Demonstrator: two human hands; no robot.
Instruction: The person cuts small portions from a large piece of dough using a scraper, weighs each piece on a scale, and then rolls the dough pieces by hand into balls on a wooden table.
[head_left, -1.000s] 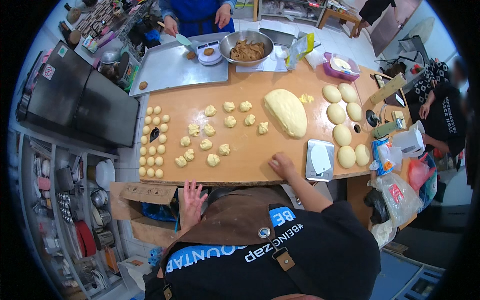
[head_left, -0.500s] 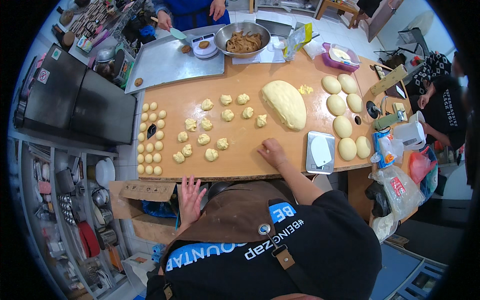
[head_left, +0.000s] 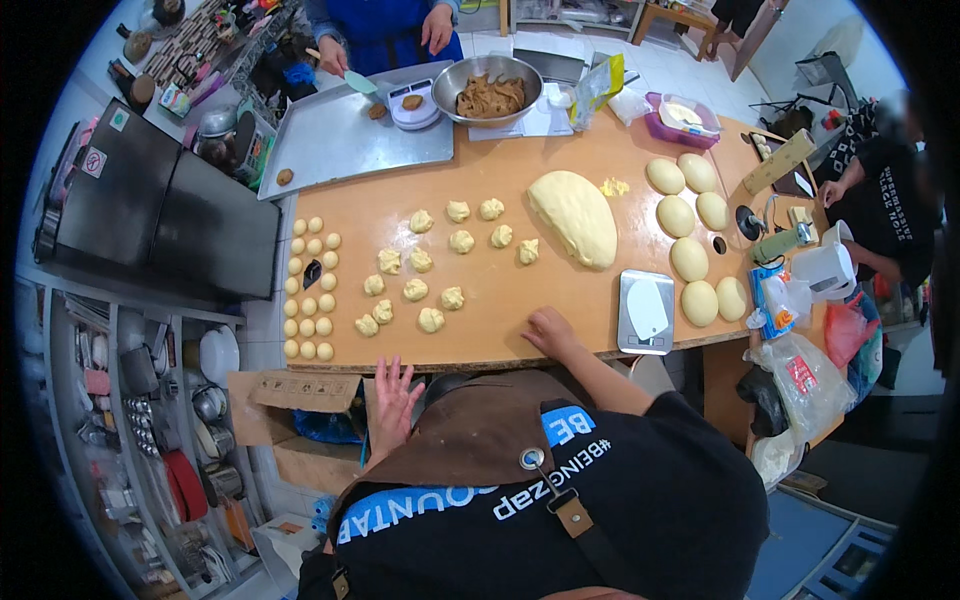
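My right hand (head_left: 548, 333) rests on the wooden table (head_left: 470, 320) near its front edge, fingers curled; whatever lies under them, if anything, is hidden. Past the table's edge, my left hand (head_left: 394, 402) hangs in front of the apron with its fingers spread and nothing in it. Several rough yellow dough lumps (head_left: 431, 320) are scattered on the left-middle of the table. Beyond my right hand sits a large slab of dough (head_left: 575, 220). A grey kitchen scale (head_left: 645, 338) carrying a white dough scraper (head_left: 646, 308) stands to the right of that hand.
Smooth small balls (head_left: 309, 327) line the left edge, beside a dark hole. Large dough balls (head_left: 690, 260) stand at right. At the back are a metal tray (head_left: 350, 140), a bowl of brown filling (head_left: 492, 97) and a co-worker holding a spatula (head_left: 361, 83). Another person stands at right.
My right hand has drawn back toward the table's front edge, its fingers still curled. My left hand stays spread in about the same place. The whole view has shifted slightly.
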